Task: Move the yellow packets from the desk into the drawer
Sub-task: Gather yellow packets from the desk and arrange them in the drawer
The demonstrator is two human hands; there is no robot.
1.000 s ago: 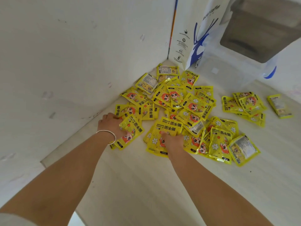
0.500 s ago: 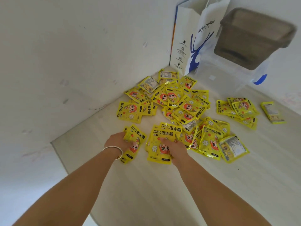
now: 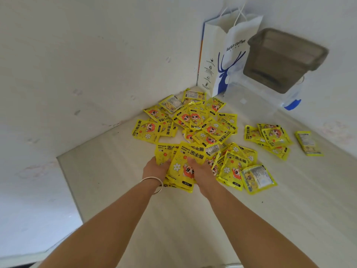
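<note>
Several yellow hand-warmer packets (image 3: 204, 124) lie heaped on the pale desk (image 3: 193, 219), mostly toward the back corner. A smaller group of yellow packets (image 3: 270, 138) sits to the right, with a single packet (image 3: 308, 143) beyond it. My left hand (image 3: 154, 168) and my right hand (image 3: 201, 171) grip a bunch of packets (image 3: 180, 167) between them at the near edge of the heap. The fingers are mostly hidden under the packets. A bangle circles my left wrist. No drawer is in view.
A white paper bag (image 3: 224, 60) with a blue deer stands in the back corner. A clear plastic box (image 3: 257, 97) with a blue clip sits beside it, a brown tinted bin (image 3: 282, 60) on top. White walls (image 3: 77, 74) close the left and back.
My left hand slid right and toward me with its packets, meeting the right hand. Both now hold one gathered bunch. The view tilted so the bag and bin show fully.
</note>
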